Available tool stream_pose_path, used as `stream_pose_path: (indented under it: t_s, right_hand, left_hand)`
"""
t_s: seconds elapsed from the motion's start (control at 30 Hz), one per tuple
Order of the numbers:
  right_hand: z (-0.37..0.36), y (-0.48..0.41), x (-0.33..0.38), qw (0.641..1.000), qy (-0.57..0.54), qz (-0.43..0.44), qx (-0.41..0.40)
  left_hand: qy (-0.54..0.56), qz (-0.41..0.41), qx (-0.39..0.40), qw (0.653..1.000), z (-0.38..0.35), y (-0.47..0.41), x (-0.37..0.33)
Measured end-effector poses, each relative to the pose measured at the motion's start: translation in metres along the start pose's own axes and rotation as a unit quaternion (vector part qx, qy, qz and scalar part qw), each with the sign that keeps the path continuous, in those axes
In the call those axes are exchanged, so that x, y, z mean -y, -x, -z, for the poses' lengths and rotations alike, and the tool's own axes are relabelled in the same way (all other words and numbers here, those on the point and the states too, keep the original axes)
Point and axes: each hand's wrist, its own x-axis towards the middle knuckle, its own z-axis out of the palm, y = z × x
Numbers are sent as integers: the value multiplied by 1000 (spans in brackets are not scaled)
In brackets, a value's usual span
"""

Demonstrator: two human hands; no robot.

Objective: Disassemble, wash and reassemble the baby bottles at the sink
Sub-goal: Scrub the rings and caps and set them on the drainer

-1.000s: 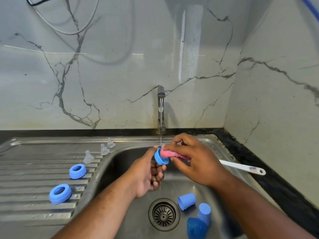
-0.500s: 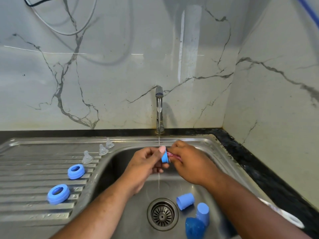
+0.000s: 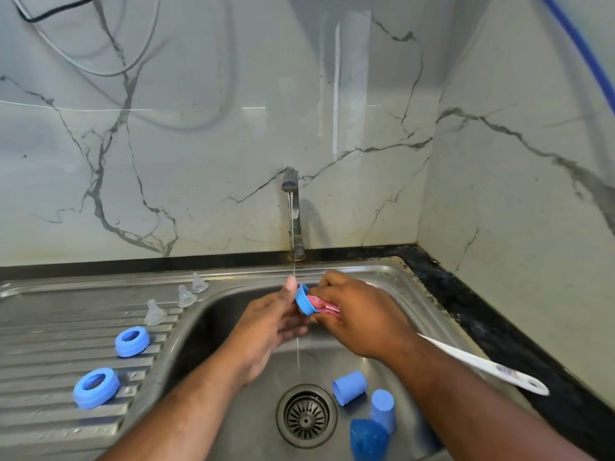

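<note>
blue ring (image 3: pixel 304 300) held over sink (image 3: pixel 233 314) under tap (image 3: pixel 293 207) stream | left hand (image 3: pixel 273 322): fingers pinch ring rim | right hand (image 3: pixel 361 316): fingers curled round brush (image 3: pixel 482 365), pink head against ring | risk: wet rim may slip if brush shoves hard, ring drops toward drain (image 3: pixel 306 415)

We see only two arms of the person, both bare right down to the lower edge of the view. The left hand (image 3: pixel 273 322) and the left forearm (image 3: pixel 186 407) are uncovered skin throughout, and so are the right hand (image 3: pixel 362 314) and the right forearm (image 3: pixel 466 400). Faint fine hair lies along both forearms (we find it plainest on the left one). The left thumb (image 3: pixel 291 285) ends in a short, trimmed nail. Knuckle creases show across the back of the right hand.
</note>
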Motion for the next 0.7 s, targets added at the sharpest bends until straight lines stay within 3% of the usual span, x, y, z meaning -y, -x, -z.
stream_pose_path:
  t_s: [0.07,0.17,0.33,0.4,0.57,0.63,0.7]
  right_hand:
    - [1,0,2,1000,15,9,-6]
    - [-2,-4,3,1000,-16,-19,11]
    - [-5,-7,-3,992,-95,-66,45]
    - [-3,-6,-4,996,-69,-52,27]
    - [-1,-2,2,1000,13,-8,-2]
    - [0,-2,3,1000,24,-6,3]
    - [0,-3,3,1000,-1,-27,15]
  left_hand:
    - [-83,7,7,996,4,-1,2]
    - [-147,-90,-11,985,7,-4,7]
    - [-350,-283,-60,891,9,-8,11]
    - [-328,-263,-54,906,10,-9,10]
    - [-221,-86,-8,971,16,-8,8]
    - [-205,-79,15,975,16,-6,7]
    - [-271,-129,7,954,18,-10,7]
